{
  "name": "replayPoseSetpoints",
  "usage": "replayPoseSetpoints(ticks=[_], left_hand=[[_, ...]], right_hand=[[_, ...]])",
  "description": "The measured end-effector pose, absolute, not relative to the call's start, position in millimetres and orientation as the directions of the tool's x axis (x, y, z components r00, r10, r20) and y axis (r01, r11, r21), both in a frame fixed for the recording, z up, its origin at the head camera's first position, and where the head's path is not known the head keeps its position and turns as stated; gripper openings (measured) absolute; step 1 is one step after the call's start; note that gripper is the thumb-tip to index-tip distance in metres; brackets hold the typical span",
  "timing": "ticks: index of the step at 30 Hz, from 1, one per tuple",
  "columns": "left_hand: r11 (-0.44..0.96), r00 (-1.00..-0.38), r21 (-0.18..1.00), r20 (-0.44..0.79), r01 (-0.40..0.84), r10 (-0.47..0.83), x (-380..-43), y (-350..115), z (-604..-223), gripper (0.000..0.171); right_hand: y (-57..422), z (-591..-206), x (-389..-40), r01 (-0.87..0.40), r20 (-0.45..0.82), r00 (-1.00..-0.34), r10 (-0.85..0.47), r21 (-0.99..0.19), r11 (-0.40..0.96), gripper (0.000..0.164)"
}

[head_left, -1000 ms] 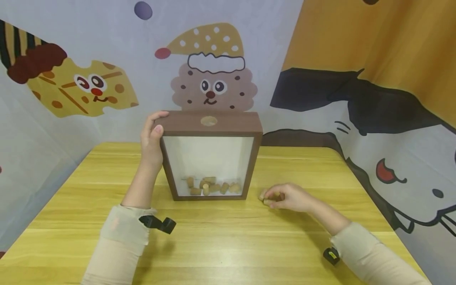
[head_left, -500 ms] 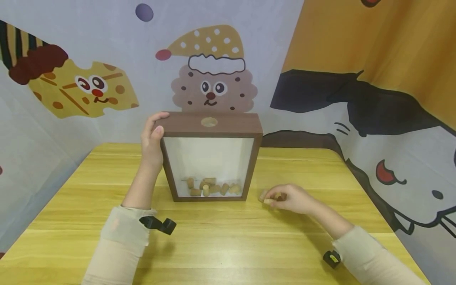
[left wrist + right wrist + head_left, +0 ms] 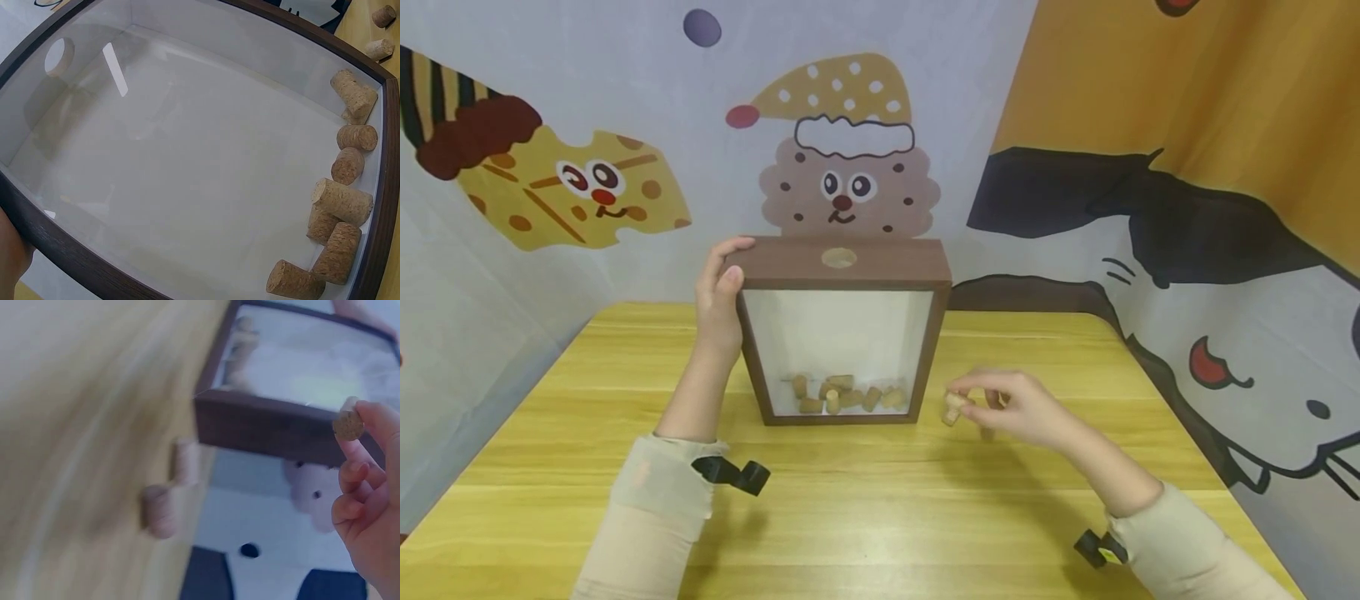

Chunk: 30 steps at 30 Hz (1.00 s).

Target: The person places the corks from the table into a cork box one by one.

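A dark brown shadow box (image 3: 887, 265) with a clear front stands upright on the table, a round hole (image 3: 838, 257) in its top. Several wine corks (image 3: 342, 201) lie along its bottom inside. My left hand (image 3: 718, 312) grips the box's upper left corner, thumb at the front and fingers over the top. Right of the box, my right hand (image 3: 1018, 407) pinches one cork (image 3: 348, 425) between thumb and index finger, raised off the tabletop. Two loose corks, a nearer one (image 3: 159, 511) and another beside it (image 3: 185, 461), stay on the table below that hand.
The yellow wood-grain table (image 3: 865, 517) carries everything. Behind it hangs a cloth backdrop (image 3: 985, 67) with cartoon figures. Black camera mounts stick out from the left sleeve (image 3: 662, 492) and the right sleeve (image 3: 1187, 533).
My right hand has lifted a cork off the table and risen slightly, uncovering loose corks beneath it. The left hand and the box have stayed in place.
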<state>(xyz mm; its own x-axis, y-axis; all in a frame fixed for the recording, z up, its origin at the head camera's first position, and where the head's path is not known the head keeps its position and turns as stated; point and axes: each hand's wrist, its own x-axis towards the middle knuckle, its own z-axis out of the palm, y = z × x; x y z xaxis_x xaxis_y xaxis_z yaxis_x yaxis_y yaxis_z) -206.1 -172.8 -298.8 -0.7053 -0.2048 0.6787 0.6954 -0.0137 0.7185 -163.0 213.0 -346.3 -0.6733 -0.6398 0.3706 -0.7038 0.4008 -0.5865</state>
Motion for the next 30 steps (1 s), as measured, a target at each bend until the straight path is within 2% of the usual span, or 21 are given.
replayPoseSetpoints(ticks=[7,10,22,26,30], left_hand=[[-0.019,-0.699,0.711,0.685,0.703,-0.206,-206.0,-172.3,-299.6,0.050],[-0.023,-0.700,0.711,0.686,0.703,-0.199,-205.9,-172.1,-299.8,0.051],[-0.026,-0.696,0.706,0.691,0.708,-0.196,-205.7,-171.9,-299.1,0.055],[-0.024,-0.700,0.711,0.685,0.702,-0.200,-204.6,-171.5,-298.4,0.053],[-0.019,-0.706,0.717,0.680,0.697,-0.197,-203.4,-171.6,-298.3,0.052]], right_hand=[[193.0,-320.4,-153.5,-0.817,0.538,-0.541,-0.646,-0.517,0.254,0.038],[183.7,-306.1,-147.5,-0.838,0.583,-0.507,-0.635,-0.505,0.207,0.039],[142.0,-240.8,-137.9,-0.884,0.729,-0.436,-0.527,-0.458,0.098,0.030],[128.7,-220.2,-141.2,-0.884,0.750,-0.447,-0.488,-0.453,0.114,0.033],[118.0,-204.9,-149.8,-0.867,0.749,-0.486,-0.451,-0.478,0.140,0.034]])
